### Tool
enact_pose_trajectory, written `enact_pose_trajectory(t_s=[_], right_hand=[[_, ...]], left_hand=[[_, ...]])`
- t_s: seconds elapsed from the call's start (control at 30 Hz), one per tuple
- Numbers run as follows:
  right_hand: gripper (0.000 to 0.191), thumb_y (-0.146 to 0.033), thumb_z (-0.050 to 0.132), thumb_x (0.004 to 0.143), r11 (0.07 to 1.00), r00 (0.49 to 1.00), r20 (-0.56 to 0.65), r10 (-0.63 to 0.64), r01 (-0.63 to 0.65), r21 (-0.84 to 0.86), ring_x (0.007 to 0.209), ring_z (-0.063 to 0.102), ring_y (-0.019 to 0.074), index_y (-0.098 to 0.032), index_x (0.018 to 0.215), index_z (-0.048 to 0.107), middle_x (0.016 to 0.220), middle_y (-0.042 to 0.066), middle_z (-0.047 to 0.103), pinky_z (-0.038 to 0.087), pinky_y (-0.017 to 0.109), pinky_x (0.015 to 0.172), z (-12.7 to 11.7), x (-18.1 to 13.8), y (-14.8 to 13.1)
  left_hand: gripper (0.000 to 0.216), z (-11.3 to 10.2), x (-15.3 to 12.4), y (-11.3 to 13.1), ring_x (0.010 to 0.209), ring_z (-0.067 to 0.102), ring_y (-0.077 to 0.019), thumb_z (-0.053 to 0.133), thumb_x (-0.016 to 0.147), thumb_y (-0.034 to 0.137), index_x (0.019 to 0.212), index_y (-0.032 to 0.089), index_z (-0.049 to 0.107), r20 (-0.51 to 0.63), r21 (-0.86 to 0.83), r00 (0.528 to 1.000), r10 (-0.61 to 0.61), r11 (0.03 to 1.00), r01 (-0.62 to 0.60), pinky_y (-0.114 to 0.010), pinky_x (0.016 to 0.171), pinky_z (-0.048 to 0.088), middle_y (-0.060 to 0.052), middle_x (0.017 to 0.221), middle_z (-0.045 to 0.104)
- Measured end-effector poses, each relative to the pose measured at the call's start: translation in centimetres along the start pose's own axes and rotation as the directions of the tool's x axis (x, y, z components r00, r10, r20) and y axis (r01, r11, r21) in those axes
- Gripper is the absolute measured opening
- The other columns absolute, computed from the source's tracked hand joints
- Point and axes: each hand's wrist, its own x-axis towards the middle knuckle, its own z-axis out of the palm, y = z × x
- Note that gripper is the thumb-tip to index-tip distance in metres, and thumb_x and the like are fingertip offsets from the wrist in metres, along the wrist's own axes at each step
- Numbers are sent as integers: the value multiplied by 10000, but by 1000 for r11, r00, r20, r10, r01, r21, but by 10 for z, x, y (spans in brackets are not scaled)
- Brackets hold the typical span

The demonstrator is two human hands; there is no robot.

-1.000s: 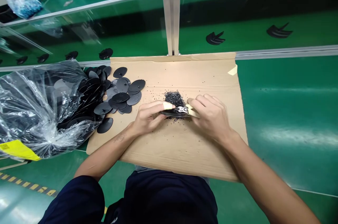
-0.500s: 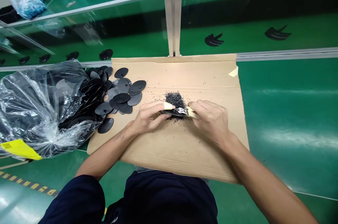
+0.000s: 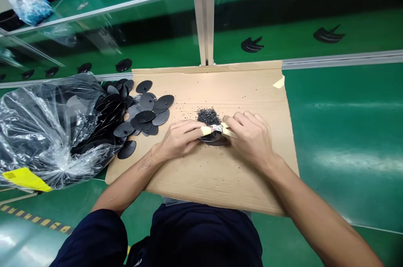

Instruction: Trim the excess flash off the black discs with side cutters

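Fingers of the left hand [image 3: 178,141] pinch a flat black plastic disc [image 3: 214,139] on the brown cardboard sheet [image 3: 220,174]; the right hand [image 3: 252,137] grips a small metal cutter [image 3: 218,128] at its 12 o'clock edge. Judged risk: blade slips toward the taped fingertip [image 3: 206,131], or loose black shavings [image 3: 208,116] scatter.

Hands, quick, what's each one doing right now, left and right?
Left hand: closed on a black disc, pinning it to the cardboard sheet.
Right hand: closed on a small metal cutter at the disc's edge.
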Motion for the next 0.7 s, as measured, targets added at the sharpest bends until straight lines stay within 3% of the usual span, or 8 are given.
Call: enact_pose_trajectory(t_s=[0.1,0.23,0.37,0.47,0.53,0.6,0.7], right_hand=[[193,-89,535,901,1000,1000,-12,-11,11,-7,738,500,199,-176,954,699,765,57,667,286,328,640,1,0,3],[173,-134,535,922,980,1000,-19,18,-14,199,743,521,194,-174,1007,681,817,55,669,344,310,659,2,0,8],[108,-227,549,964,930,992,-51,-120,130,344,719,520,181,-194,973,651,789,36,650,367,305,665,-1,2,5],[123,-174,516,975,921,975,-130,-182,215,324,702,514,176,-197,923,627,761,36,645,359,310,655,-5,1,0],[130,-131,505,963,913,963,-178,-204,252,320,694,518,177,-192,946,619,762,41,650,371,311,655,-6,1,0],[170,-73,494,940,910,947,-233,-221,286,299,693,529,180,-186,970,617,755,42,651,374,312,650,-6,2,3],[178,-56,504,926,910,925,-286,-249,325,258,689,538,181,-187,963,618,751,42,655,372,313,636,-4,5,8]], left_hand=[[270,-1,-1,-1,928,731,-176,548,908,71,1116,167,689,26,73,999,-32,997,30,-311,795,625,-86,1040,763],[269,1,-3,-5,982,730,-163,553,930,96,1156,171,677,-53,28,991,-123,992,124,-307,861,631,-73,1050,764],[251,6,-5,-3,1006,718,-163,544,969,138,1178,180,678,-54,-90,983,-173,982,168,-329,885,624,-79,1070,756],[274,4,0,-1,993,712,-189,526,1024,316,1179,162,692,-22,-245,986,-166,957,156,-351,883,612,-108,1050,754],[449,-2,8,-2,1014,711,-208,408,1059,463,1183,149,704,33,-373,978,-206,905,203,-367,902,600,-132,1071,752],[512,-10,17,-6,1064,707,-215,339,1071,484,1177,159,720,145,-445,950,-276,839,312,-368,948,578,-136,1127,751],[335,-21,33,-14,1054,708,-206,510,1031,387,1131,173,748,397,-454,862,-315,749,483,-321,927,565,-115,1155,751]])
